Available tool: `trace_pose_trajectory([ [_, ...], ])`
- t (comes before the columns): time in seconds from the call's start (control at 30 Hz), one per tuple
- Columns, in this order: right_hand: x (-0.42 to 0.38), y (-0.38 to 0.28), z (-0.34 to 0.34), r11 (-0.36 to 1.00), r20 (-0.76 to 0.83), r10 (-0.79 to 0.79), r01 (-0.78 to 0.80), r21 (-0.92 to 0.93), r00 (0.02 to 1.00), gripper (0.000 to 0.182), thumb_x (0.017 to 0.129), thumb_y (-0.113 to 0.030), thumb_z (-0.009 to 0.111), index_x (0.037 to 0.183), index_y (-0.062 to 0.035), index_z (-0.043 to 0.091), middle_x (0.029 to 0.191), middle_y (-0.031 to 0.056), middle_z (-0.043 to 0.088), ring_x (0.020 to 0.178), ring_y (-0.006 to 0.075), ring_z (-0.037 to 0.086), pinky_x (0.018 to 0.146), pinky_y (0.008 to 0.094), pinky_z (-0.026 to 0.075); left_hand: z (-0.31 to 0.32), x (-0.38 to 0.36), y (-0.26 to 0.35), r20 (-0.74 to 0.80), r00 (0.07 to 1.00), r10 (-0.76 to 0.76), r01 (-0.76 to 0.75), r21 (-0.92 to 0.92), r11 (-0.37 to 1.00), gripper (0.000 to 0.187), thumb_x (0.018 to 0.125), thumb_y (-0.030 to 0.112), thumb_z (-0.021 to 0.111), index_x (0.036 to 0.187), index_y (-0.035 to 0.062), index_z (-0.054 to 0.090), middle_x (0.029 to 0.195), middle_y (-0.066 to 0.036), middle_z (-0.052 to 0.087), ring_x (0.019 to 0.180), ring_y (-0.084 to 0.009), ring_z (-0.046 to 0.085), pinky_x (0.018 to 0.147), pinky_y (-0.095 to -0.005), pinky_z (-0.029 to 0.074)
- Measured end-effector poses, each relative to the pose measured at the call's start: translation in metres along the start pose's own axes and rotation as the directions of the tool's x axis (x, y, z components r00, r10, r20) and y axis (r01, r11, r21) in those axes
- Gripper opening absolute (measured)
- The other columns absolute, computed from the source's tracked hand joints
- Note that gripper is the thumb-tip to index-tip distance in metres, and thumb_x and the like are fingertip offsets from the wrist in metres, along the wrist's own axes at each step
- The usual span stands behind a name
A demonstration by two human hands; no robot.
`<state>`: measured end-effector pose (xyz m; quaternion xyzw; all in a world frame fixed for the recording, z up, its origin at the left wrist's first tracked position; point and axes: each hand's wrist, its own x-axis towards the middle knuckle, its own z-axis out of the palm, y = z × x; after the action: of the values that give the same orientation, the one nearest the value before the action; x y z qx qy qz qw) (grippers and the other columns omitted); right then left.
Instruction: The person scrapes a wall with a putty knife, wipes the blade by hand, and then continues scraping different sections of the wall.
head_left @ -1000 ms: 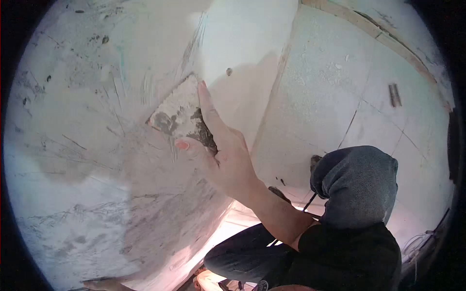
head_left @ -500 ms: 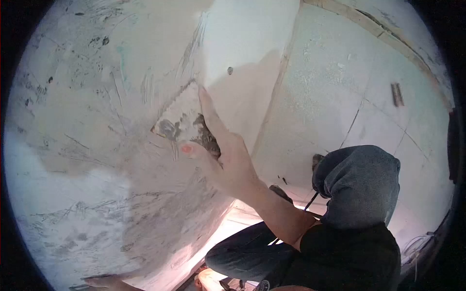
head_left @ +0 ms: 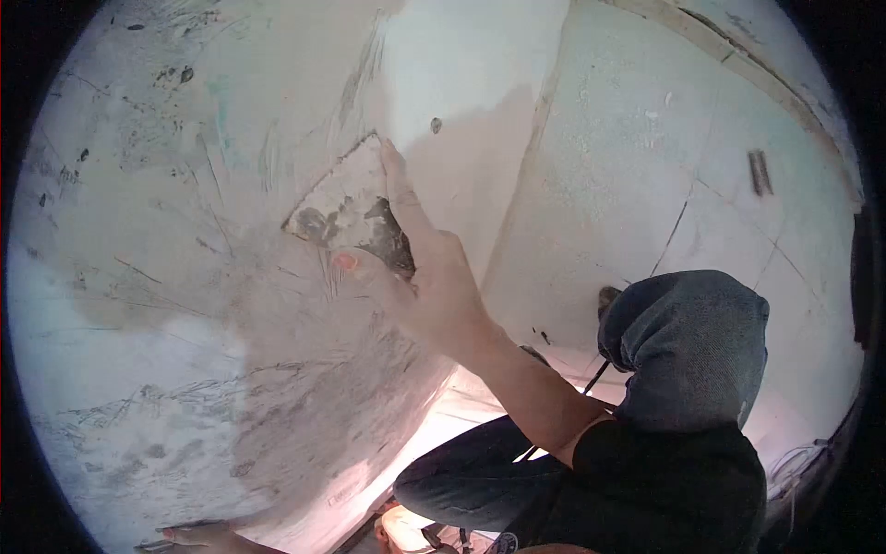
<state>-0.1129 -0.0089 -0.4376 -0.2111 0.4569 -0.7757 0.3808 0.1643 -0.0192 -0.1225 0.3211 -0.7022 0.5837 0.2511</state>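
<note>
A triangular putty knife [head_left: 346, 208], its blade smeared with whitish and dark grey residue, lies against the plastered wall [head_left: 185, 277]. My right hand [head_left: 420, 286] is closed around it, with the index finger stretched along one side and the thumb on the near side. The knife's handle is hidden in the palm. Low at the left edge of the view, my left hand [head_left: 208, 537] is partly cut off. Its fingers seem closed on a thin dark thing close to the wall, too little of which shows to name.
Right of the wall runs a pale tiled floor [head_left: 637, 203] with a dark-grey ridged piece [head_left: 760, 173] on it. My bent knee [head_left: 688, 351] in denim is at the right. A cable [head_left: 798, 462] lies lower right, and bright light falls near my feet.
My right hand and the putty knife have moved slightly up along the wall. The view has shifted a little. My left hand stays low at the edge.
</note>
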Motion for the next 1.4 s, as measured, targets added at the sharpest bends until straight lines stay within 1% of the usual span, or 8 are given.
trace_pose_trajectory([
  [0.33,0.001,-0.004,-0.002,0.998,0.028,0.046,-0.047,0.048,0.999,0.087,0.094,-0.024,0.069,0.158,-0.0050,0.013,0.095,0.0124,0.071,0.080,0.0120,0.065,0.073,0.0218,0.048,-0.001,0.005,-0.015,-0.040,0.998,0.056,-0.057,-0.033,0.998,0.073,0.105,0.048,0.037,0.148,-0.0101,0.025,0.151,-0.033,0.023,0.137,-0.0469,0.029,0.109,-0.0566,0.028],
  [0.43,0.003,0.006,0.002,0.963,-0.089,-0.264,0.257,-0.084,0.960,0.086,0.095,-0.026,0.068,0.158,-0.0054,0.014,0.093,0.0121,0.070,0.074,0.0116,0.061,0.070,0.0221,0.047,0.004,0.001,-0.019,-0.031,0.999,0.014,-0.014,0.011,1.000,0.073,0.105,0.048,0.036,0.150,-0.0091,0.025,0.152,-0.033,0.023,0.138,-0.0467,0.028,0.109,-0.0567,0.027],
  [0.53,0.005,-0.010,-0.006,0.985,0.058,0.122,-0.128,0.115,0.991,0.087,0.095,-0.029,0.068,0.158,-0.0052,0.013,0.104,0.0154,0.069,0.088,0.0139,0.064,0.080,0.0236,0.047,-0.003,0.004,-0.029,-0.011,0.999,0.041,-0.041,0.033,0.999,0.072,0.105,0.047,0.036,0.151,-0.0080,0.025,0.153,-0.033,0.023,0.138,-0.0469,0.028,0.110,-0.0570,0.027],
  [0.63,0.011,-0.003,-0.002,0.956,-0.108,-0.294,0.294,-0.016,0.950,0.086,0.095,-0.028,0.068,0.158,-0.0051,0.014,0.104,0.0144,0.068,0.084,0.0121,0.061,0.078,0.0240,0.047,0.003,0.002,-0.020,-0.047,0.998,0.031,-0.030,0.024,0.999,0.072,0.106,0.047,0.035,0.151,-0.0074,0.025,0.153,-0.033,0.024,0.138,-0.0471,0.028,0.110,-0.0572,0.026],
  [0.7,0.016,-0.014,-0.013,0.996,0.027,0.048,-0.050,0.073,0.998,0.084,0.095,-0.026,0.067,0.158,-0.0044,0.016,0.103,0.0128,0.068,0.082,0.0114,0.060,0.075,0.0237,0.047,0.000,0.000,-0.020,-0.035,0.998,0.044,-0.042,0.037,0.998,0.072,0.105,0.048,0.035,0.151,-0.0074,0.026,0.153,-0.033,0.024,0.138,-0.0472,0.028,0.110,-0.0572,0.026],
  [0.93,0.016,-0.018,-0.020,0.998,0.022,0.057,-0.058,0.035,0.998,0.081,0.096,-0.026,0.066,0.157,-0.0032,0.018,0.099,0.0083,0.068,0.075,0.0099,0.055,0.069,0.0234,0.046,0.001,0.001,-0.021,-0.063,0.997,0.048,-0.047,0.024,0.999,0.072,0.104,0.047,0.040,0.149,-0.0078,0.030,0.151,-0.033,0.027,0.138,-0.0469,0.030,0.109,-0.0586,0.027],
  [1.03,0.019,-0.011,-0.018,0.996,-0.002,-0.091,0.091,0.012,0.996,0.087,0.096,-0.034,0.065,0.156,0.0014,0.014,0.066,0.0093,0.059,0.051,0.0141,0.051,0.053,0.0299,0.043,0.003,0.005,-0.014,-0.098,0.994,0.049,-0.051,-0.016,0.999,0.072,0.104,0.047,0.041,0.149,-0.0078,0.030,0.151,-0.033,0.027,0.137,-0.0471,0.030,0.109,-0.0591,0.026],
  [1.4,0.011,-0.035,-0.026,0.962,0.139,0.167,-0.192,0.195,0.976,0.081,0.098,-0.029,0.063,0.158,-0.0061,0.015,0.123,0.0186,0.064,0.100,0.0169,0.063,0.084,0.0267,0.049,-0.008,0.005,-0.017,-0.047,0.996,0.073,-0.071,0.044,0.996,0.073,0.105,0.049,0.034,0.150,-0.0083,0.027,0.152,-0.033,0.023,0.137,-0.0482,0.029,0.108,-0.0587,0.027],
])
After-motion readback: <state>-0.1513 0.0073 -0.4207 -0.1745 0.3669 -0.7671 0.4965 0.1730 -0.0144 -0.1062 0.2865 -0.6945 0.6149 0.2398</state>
